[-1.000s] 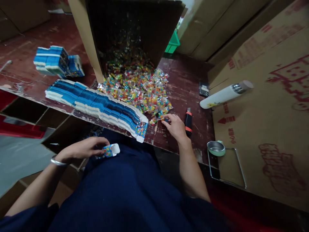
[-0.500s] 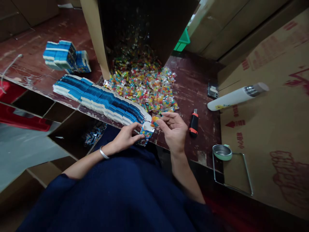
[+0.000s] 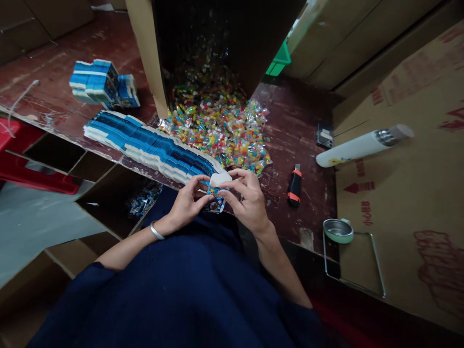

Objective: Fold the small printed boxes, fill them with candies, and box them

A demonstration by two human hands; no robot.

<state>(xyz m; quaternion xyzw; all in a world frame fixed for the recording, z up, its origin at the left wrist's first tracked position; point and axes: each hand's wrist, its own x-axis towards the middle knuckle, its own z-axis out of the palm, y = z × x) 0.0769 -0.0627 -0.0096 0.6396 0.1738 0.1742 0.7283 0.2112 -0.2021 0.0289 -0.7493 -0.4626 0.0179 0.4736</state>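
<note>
Between my two hands is a small blue printed candy box (image 3: 216, 199) with a white flap standing at its top. My left hand (image 3: 188, 199) grips the box from the left, thumb in front. On the other side my right hand (image 3: 246, 195) has its fingers closed on the box and its flap. The candy packet is out of sight. Just behind lies a long row of flattened blue and white boxes (image 3: 152, 147). Clear packets of colourful candy (image 3: 221, 128) spill out of a big carton onto the table beyond.
Bundled flat boxes (image 3: 94, 82) sit at the back left. To the right are a utility knife (image 3: 295, 186), a white bottle (image 3: 357, 149) and a green-rimmed metal bowl (image 3: 338, 231). A carton (image 3: 108, 198) below the table edge holds filled boxes. A green bin (image 3: 279, 60) stands behind.
My right hand has moved left onto the box, and the candy packet it held is no longer visible. The box's white flap now shows over the opening. The view shifted slightly.
</note>
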